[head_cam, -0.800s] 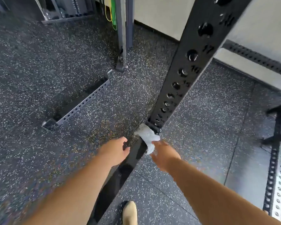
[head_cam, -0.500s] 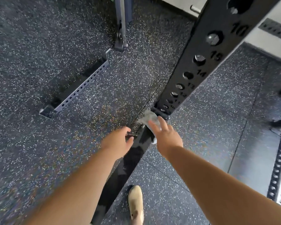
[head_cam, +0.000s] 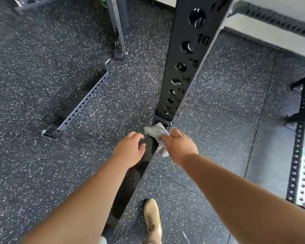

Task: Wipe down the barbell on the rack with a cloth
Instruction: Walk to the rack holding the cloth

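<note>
A black rack upright [head_cam: 188, 67] with numbered holes rises from the speckled floor. From its foot a flat black beam [head_cam: 130, 178] runs toward me. A crumpled grey-white cloth [head_cam: 157, 132] lies on the beam right at the joint with the upright. My right hand [head_cam: 180, 147] pinches the cloth from the right side. My left hand [head_cam: 128, 150] sits at the beam's left edge, fingers and thumb curled against it. No barbell is visible.
A grey perforated rail [head_cam: 81, 103] lies on the rubber floor [head_cam: 42, 164] to the left. Another post base [head_cam: 119, 50] stands behind it. More perforated rack parts [head_cam: 301, 164] are at the right. My tan shoe [head_cam: 152, 219] is beside the beam.
My right hand went from lying flat over the cloth with spread fingers to pinching it at the joint. My left hand stayed at the beam's edge. The view tilted up.
</note>
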A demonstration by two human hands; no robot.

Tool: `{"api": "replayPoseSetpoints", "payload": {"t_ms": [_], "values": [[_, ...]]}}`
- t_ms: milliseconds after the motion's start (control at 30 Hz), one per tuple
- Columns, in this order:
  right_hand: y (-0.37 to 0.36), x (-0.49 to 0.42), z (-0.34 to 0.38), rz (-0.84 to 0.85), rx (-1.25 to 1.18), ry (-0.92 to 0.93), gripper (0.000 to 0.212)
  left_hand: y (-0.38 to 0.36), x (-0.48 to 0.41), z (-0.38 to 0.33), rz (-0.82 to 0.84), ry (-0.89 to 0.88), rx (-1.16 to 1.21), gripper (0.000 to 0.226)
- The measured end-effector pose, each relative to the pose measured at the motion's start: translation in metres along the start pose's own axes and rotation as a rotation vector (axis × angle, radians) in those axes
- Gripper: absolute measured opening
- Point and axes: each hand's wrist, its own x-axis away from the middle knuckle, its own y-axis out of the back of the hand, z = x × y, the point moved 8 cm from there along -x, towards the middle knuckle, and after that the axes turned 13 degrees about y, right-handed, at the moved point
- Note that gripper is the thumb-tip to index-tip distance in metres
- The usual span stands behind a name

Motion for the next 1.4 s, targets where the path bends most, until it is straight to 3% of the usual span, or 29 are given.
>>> {"api": "replayPoseSetpoints", "payload": {"t_ms": [100, 233, 400, 700, 933, 1233, 1400], "values": [[0.015, 0.024, -0.009, -0.077, -0.021, -0.033, 0.059, 0.018, 0.014, -0.022, -0.010, -0.041, -0.022, 0.038], [0.043, 0.060, -0.024, -0.138, -0.186, -0.120, 0.029, 0.041, 0.035, -0.056, -0.024, -0.094, -0.077, 0.039], [0.066, 0.114, -0.056, -0.190, -0.318, -0.282, 0.018, 0.059, 0.061, -0.109, -0.023, -0.209, -0.096, 0.037], [0.112, 0.231, -0.136, -0.504, -0.589, -0.499, 0.030, 0.074, 0.114, -0.233, -0.032, -0.418, -0.110, 0.047], [0.120, 0.322, -0.214, -0.688, -0.791, -0.699, 0.059, 0.072, 0.148, -0.315, -0.052, -0.485, -0.164, 0.047], [0.166, 0.424, -0.308, -0.722, -0.843, -0.753, 0.052, 0.075, 0.197, -0.454, -0.103, -0.567, -0.194, 0.048], [0.229, 0.484, -0.362, -0.851, -0.749, -0.691, 0.038, 0.091, 0.223, -0.542, -0.202, -0.646, -0.223, 0.046]]}}
